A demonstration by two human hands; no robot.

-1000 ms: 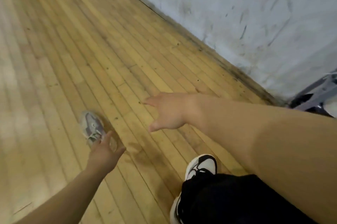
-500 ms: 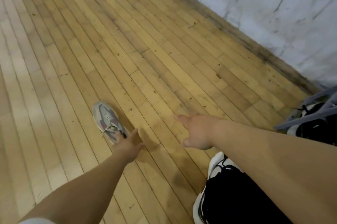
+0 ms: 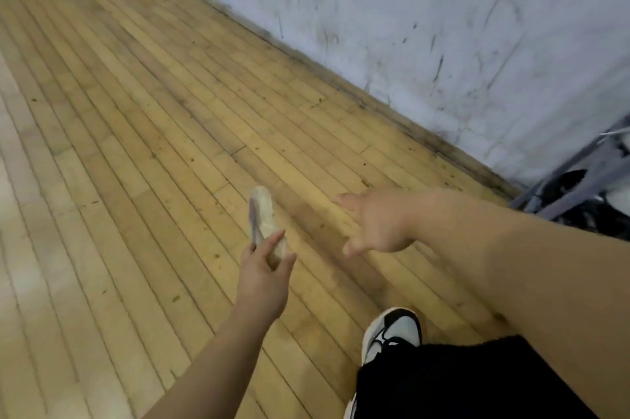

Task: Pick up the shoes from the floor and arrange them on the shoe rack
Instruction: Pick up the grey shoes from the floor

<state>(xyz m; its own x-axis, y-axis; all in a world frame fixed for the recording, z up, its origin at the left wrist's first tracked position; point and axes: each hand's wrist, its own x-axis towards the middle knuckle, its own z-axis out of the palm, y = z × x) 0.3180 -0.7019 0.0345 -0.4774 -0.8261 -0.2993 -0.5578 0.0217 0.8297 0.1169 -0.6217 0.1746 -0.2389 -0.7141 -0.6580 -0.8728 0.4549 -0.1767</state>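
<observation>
Left hand (image 3: 264,277) grips a pale, narrow shoe (image 3: 264,214) above wooden planks (image 3: 136,111); right hand (image 3: 378,227) spread.

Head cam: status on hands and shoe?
Left hand grips shoe by one end, sole showing. Right hand open, empty. No obstacle seen toward shoe rack, right edge.

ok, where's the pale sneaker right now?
Head view, left of centre: the pale sneaker is gripped at its near end by the left hand, sole showing, just left of the open right hand.
</observation>
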